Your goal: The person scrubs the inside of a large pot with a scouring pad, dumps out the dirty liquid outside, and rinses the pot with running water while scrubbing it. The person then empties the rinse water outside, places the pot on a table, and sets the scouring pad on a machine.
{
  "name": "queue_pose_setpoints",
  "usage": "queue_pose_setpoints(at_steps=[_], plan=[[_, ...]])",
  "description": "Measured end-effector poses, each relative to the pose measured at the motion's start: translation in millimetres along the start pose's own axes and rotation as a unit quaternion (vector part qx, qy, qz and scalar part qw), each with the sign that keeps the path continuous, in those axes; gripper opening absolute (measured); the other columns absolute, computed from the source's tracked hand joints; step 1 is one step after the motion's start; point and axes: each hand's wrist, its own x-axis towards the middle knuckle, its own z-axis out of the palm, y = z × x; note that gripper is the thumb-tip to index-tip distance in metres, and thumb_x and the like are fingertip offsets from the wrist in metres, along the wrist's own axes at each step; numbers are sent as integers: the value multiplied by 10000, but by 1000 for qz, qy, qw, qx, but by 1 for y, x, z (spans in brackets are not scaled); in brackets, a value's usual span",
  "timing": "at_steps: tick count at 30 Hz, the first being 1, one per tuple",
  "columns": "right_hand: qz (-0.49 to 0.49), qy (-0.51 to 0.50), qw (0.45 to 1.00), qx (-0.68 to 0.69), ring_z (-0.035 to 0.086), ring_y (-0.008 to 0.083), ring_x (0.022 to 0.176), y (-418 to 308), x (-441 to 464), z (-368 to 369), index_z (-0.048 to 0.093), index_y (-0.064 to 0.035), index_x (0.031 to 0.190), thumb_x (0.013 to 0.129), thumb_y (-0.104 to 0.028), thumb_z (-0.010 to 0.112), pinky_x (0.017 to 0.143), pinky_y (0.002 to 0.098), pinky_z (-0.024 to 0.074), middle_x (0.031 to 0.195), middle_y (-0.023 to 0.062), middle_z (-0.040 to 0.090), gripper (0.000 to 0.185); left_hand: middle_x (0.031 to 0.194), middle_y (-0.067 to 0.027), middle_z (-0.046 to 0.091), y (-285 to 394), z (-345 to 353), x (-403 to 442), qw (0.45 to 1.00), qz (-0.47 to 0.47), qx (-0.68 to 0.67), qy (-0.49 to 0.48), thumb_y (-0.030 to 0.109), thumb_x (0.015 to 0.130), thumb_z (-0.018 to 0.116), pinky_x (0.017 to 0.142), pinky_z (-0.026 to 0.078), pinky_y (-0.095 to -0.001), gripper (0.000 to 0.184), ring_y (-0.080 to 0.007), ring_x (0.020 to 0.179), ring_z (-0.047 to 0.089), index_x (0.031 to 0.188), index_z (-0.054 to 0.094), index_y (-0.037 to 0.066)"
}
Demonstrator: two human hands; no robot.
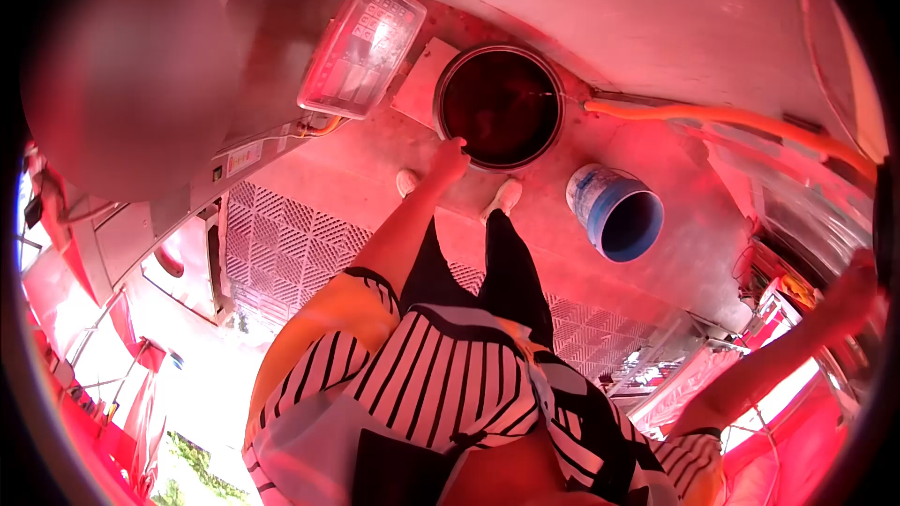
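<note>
My left hand [452,158] is at the near-left rim of a large round metal pot [438,98], its fingers closed at the edge. Dark liquid [502,103] fills part of the pot, and its surface reflects some light. Far to the right, my right hand [855,292] reaches up beside a shiny curved metal surface [806,215]. Blur and the dark edge of the view hide its fingers. A blue and white bucket [588,189] stands on the floor to the right of the pot, its opening facing up toward me.
An electrical box with a clear cover [361,47] hangs at the upper left of the pot. An orange hose [712,114] runs along the right wall. My shoes [503,197] are close to the pot. Patterned floor mats [281,234] lie behind them. A large blurred round shape [131,75] covers the upper left.
</note>
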Motion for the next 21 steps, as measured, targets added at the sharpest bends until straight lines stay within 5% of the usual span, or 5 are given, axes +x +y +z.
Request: queue_pose_setpoints(at_steps=[6,10,14,17,21], plan=[[191,-398,873,206,540,254,953,98,-292,384,479,4,1140,753,-386,651,738,355,476,1055,169,534,576,1022,-227,562,-43,9,53,997,-69,42,15,132,740,585,853,430,-437,438,-355,990,536,1154,482,36],[180,-474,851,134,500,318,1076,48,-403,583,412,-20,1249,704,-343,707,855,378,448,1142,213,501,699,1124,-255,511,-115,29,94,988,-132,55,50,201,777,595,865,424,-444,569,-385,1025,516,1264,348,39],[257,-506,824,7,473,391,1062,5,-421,684,285,-146,1305,674,-353,728,845,438,456,1191,188,434,799,1173,-261,481,-146,48,123,990,-137,7,44,248,803,595,870,424,-435,618,-391,1045,506,1299,296,33],[116,-453,884,-12,494,451,974,14,-470,728,292,-155,1269,712,-278,689,800,474,459,1170,198,428,694,1104,-228,534,-167,74,138,991,-129,-20,40,242,818,589,842,435,-426,558,-358,1005,540,1272,332,43],[141,-422,883,149,518,460,864,63,-488,746,345,-142,1218,749,-188,611,753,492,451,1069,206,488,541,971,-190,594,-161,89,142,976,-199,-88,19,200,822,585,759,469,-404,478,-335,887,593,1229,373,64]])
